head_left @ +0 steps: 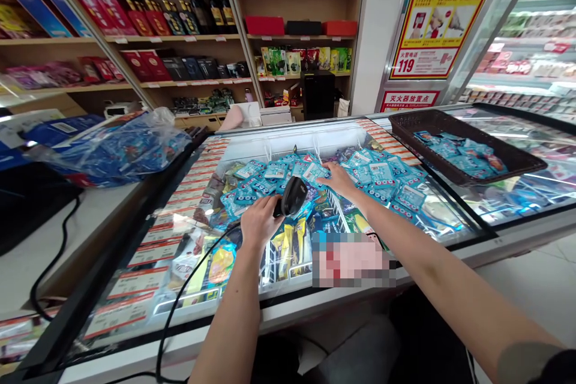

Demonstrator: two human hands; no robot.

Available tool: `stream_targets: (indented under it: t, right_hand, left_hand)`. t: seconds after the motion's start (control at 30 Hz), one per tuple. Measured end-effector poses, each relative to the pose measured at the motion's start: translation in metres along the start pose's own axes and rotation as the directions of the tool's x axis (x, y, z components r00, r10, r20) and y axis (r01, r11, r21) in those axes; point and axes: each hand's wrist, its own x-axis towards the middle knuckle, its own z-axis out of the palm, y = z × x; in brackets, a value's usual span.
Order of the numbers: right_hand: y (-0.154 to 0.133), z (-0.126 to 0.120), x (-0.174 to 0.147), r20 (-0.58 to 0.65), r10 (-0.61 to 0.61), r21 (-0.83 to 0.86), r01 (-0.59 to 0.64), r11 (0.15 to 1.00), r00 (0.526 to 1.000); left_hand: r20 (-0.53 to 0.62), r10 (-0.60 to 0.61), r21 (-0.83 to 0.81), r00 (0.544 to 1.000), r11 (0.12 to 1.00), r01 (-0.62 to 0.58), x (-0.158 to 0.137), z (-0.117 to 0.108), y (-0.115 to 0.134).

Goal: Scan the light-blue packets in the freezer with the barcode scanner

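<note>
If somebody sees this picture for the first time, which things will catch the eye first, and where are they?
First comes the heap of blue packets spread in the chest freezer at the centre, where the right hand rests on them. Just in front, the left hand grips a black barcode scanner with a trailing cable. At the right, a dark basket holding more blue packets sits on the freezer's glass.

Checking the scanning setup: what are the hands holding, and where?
Left hand grips the barcode scanner by its handle; right hand rests on blue packets, holding nothing.
</note>
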Motion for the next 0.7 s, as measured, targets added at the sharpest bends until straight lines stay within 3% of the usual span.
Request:
stream_targets:
  t: [0.13, 0.27, 0.4, 0.53, 0.7]
  right_hand:
    - [0.011, -0.011, -0.009, -0.034, -0.041, -0.085, 0.038, 0.996, 0.999]
    - [0.02, -0.019, -0.011, -0.046, 0.007, -0.09, -0.012, 0.996, 0.999]
    - [0.024, -0.018, -0.008, -0.124, 0.091, 0.081, -0.081, 0.993, 0.988]
    - [0.03, -0.014, -0.006, -0.229, 0.12, 0.314, -0.043, 0.949, 0.966]
    - [0.039, -0.012, -0.006, -0.216, 0.166, 0.452, -0.052, 0.89, 0.962]
  left_hand:
    - [0.001, 0.012, 0.02, 1.0, 1.0, -0.012, 0.001, 0.001, 0.002]
    - [0.01, 0.045, 0.055, 0.999, 0.997, -0.045, 0.007, -0.001, 0.007]
    - [0.06, 0.047, 0.064, 0.997, 0.997, -0.051, 0.017, -0.007, 0.017]
    - [0.118, 0.014, 0.078, 0.993, 0.997, -0.024, 0.03, -0.014, 0.026]
    - [0.155, -0.048, 0.087, 0.987, 0.996, 0.035, 0.05, -0.015, 0.037]
